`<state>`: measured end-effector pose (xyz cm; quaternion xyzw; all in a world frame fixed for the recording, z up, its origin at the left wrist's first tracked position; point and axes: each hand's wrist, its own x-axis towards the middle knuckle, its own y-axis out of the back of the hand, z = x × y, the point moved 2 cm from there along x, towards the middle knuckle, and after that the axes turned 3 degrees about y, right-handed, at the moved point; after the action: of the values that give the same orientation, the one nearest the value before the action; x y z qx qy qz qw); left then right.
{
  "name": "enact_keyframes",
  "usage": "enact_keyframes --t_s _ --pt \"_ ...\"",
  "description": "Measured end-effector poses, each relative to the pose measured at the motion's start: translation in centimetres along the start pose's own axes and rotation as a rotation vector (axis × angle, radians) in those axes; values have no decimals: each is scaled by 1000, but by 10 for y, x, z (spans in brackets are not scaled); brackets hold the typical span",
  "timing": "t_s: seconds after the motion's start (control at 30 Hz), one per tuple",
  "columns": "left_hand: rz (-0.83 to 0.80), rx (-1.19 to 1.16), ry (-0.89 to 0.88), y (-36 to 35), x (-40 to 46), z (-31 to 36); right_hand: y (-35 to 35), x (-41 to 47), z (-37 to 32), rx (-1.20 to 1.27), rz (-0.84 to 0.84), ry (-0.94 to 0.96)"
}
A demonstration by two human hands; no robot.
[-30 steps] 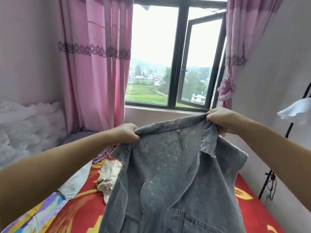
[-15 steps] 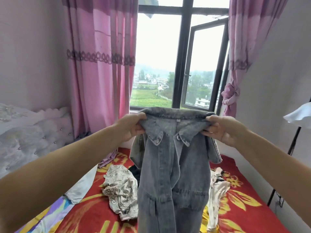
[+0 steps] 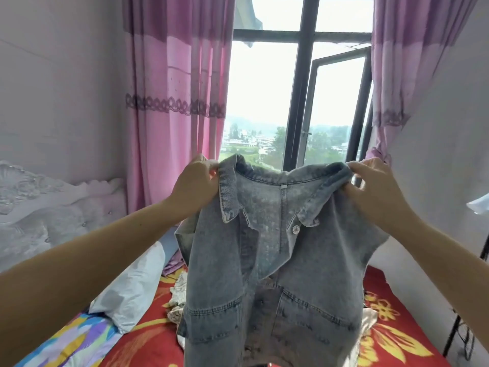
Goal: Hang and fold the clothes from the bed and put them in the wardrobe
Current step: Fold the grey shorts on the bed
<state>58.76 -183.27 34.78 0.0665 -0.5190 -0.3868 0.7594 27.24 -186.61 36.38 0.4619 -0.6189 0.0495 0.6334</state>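
A washed grey-blue denim jacket hangs open in front of me, its collar at the top and its inside facing me. My left hand grips the collar's left end. My right hand pinches the collar's right end, fingers curled into the fabric. The jacket's lower half drops out of the bottom of the view and hides part of the bed. Other clothes lie on the red flowered bedsheet: a pale patterned garment to the left of the jacket and a light one at its right edge.
A white pillow and a colourful blanket lie at the bed's left. A padded white headboard stands behind them. Pink curtains frame an open window. A black stand is at the right wall.
Both hands have spread apart and turned the jacket, so its collar now opens wide towards me. The view has tilted upward.
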Motion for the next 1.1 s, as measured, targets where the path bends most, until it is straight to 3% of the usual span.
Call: enact_keyframes --t_s 0.17,0.27,0.37,0.47,0.63,0.7,0.83,0.97,1.1 --pt "73 -56 -140 15 -3 17 -7 6 -5 362 -8 -109" --pt "107 24 -233 22 -4 22 -3 9 -6 215 -4 46" --pt "71 130 -288 28 -2 13 5 16 2 4 -102 215" --pt "-109 25 -218 32 2 1 5 16 11 -123 -223 302" --pt "-598 38 -27 18 1 -12 -13 5 25 -147 -422 256" --pt "-656 15 -3 13 -3 -14 -19 0 26 -145 -435 236" --pt "-397 -1 -96 5 -12 -10 -20 -7 19 -143 -394 252" --pt "-221 -259 36 -8 -32 -7 -10 -4 4 -99 -374 289" --pt "-147 -115 -90 -13 -53 -13 -4 5 -2 -135 -560 228"
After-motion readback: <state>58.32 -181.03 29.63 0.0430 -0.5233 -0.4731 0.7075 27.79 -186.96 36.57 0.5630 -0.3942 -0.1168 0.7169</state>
